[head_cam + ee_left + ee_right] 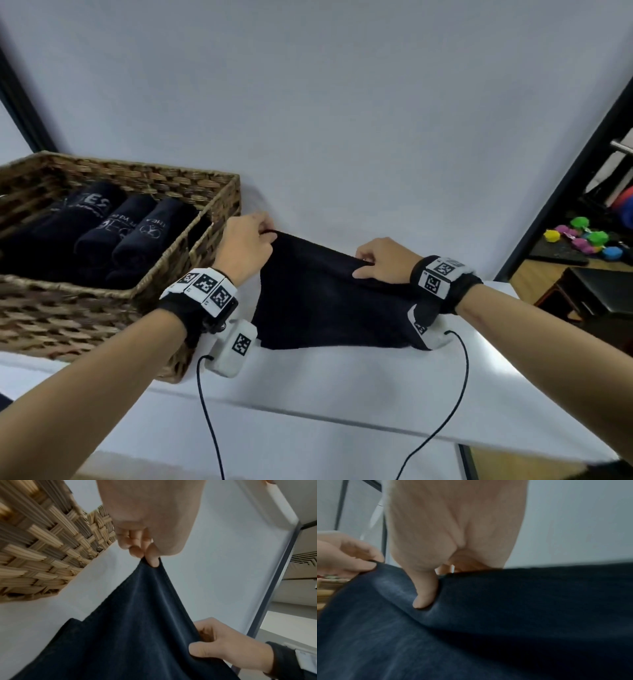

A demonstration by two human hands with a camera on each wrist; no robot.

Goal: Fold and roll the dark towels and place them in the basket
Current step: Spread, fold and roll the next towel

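A dark navy towel (329, 301) lies on the white table, its far edge lifted off the surface. My left hand (248, 245) pinches the far left corner between thumb and fingers; the left wrist view shows that left hand (147, 553) pinching the towel (133, 628). My right hand (380, 262) grips the far right corner with its thumb on top; in the right wrist view the right hand (436, 577) holds the towel (488, 635). A woven wicker basket (212, 219) stands at the left, holding several rolled dark towels (137, 233).
The white table (342, 404) ends in a front edge near me and a right edge by a dark metal post (565, 192). Beyond it, on the floor at the right, lie colourful toys (582, 240) and a black box (603, 294). Cables hang from both wrist cameras.
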